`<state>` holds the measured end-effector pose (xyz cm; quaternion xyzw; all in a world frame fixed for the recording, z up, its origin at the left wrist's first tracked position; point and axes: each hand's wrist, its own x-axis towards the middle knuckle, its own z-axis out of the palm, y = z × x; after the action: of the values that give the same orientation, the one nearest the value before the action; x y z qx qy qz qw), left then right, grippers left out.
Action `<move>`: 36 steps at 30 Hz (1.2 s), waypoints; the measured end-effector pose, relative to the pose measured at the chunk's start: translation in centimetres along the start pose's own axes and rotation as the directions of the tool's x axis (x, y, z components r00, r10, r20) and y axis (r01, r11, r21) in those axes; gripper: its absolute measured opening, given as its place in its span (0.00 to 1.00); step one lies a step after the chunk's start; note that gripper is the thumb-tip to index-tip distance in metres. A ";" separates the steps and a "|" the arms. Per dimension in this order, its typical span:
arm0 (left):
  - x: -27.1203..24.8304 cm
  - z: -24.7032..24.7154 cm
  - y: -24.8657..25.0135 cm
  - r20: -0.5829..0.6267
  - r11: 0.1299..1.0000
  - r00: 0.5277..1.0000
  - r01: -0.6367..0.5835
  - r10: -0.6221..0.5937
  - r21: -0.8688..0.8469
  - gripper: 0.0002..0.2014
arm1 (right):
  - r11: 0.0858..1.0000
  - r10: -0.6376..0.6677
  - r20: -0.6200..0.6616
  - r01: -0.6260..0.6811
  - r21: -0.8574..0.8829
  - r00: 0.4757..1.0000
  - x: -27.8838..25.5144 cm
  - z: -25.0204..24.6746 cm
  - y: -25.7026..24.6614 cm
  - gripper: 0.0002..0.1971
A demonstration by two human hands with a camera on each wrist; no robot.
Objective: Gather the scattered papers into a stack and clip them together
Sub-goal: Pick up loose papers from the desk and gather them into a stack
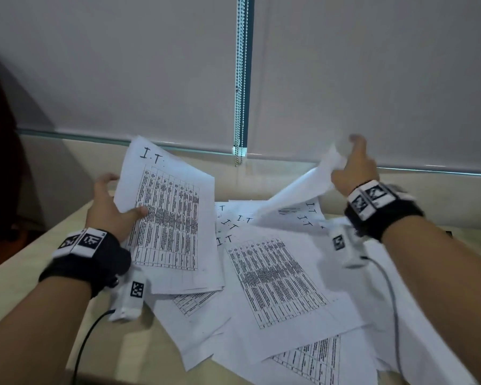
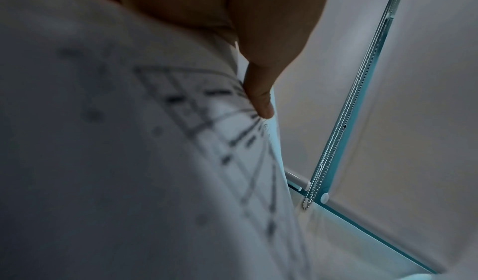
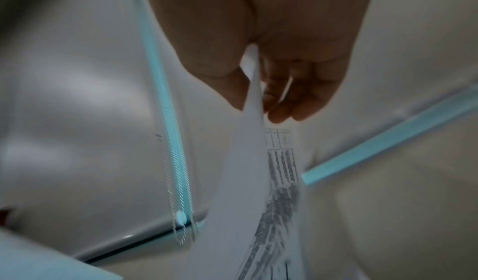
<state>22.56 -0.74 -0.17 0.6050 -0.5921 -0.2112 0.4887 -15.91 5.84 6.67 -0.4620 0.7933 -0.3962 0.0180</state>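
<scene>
The left hand (image 1: 110, 209) grips a gathered sheaf (image 1: 167, 218) at nine o'clock; the right hand (image 1: 350, 168) pinches one limp sheet (image 1: 297, 193) at two. Loose papers (image 1: 272, 276) cover the desk (image 1: 128, 354); light and floppy, they are best taken by the edges.

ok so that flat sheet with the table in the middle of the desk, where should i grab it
Take the sheet by its near right corner, coming from the right with the right hand once it drops its lifted page. That corner probably lifts most easily, since the sheet lies flat on top of the other papers.
</scene>
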 end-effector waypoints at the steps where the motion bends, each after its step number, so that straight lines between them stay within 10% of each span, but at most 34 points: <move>1: -0.1 0.1 0.1 0.008 1.000 1.000 -0.010 0.010 0.011 0.39 | 0.990 -0.138 -0.065 0.140 0.026 0.988 -0.3 -1.7 -0.7 0.33; 6: 0.5 0.4 0.0 0.069 0.994 0.997 -0.038 0.031 0.105 0.41 | 0.664 -0.736 0.204 0.747 0.034 0.646 -6.2 -4.7 -0.4 0.19; 10: 1.0 1.2 -0.1 0.148 0.976 0.989 -0.021 -0.012 0.218 0.18 | 0.638 -0.625 0.631 0.766 0.076 0.459 -11.5 -2.8 4.0 0.28; 17: 0.9 1.8 -0.7 0.142 0.971 0.986 0.047 -0.082 0.234 0.17 | 0.794 -0.134 0.985 0.607 0.041 0.108 -14.0 -2.7 5.5 0.30; 19: 0.9 1.8 -0.9 0.131 0.980 0.988 0.054 -0.080 0.191 0.15 | 0.825 -0.112 0.977 0.566 -0.011 0.181 -12.7 -2.1 4.9 0.32; 25: 1.4 1.6 -1.7 0.147 0.985 0.988 0.014 -0.040 0.173 0.13 | 0.776 0.005 0.723 0.454 -0.439 0.690 -3.2 5.2 5.6 0.37; 32: 2.5 -1.3 -3.7 0.102 0.954 0.994 0.001 -0.033 0.298 0.12 | 0.770 0.100 0.698 0.389 -0.506 0.709 -0.8 10.0 6.2 0.46; 36: 2.8 -1.9 -5.1 0.112 0.946 0.992 0.011 -0.050 0.324 0.12 | 0.718 0.004 0.709 0.491 -0.492 0.705 0.7 10.9 4.8 0.11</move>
<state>27.37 -3.56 -2.75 0.6724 -0.6372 -0.1548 0.3435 -15.45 -0.15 -3.65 -0.6558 0.7440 0.0988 0.0817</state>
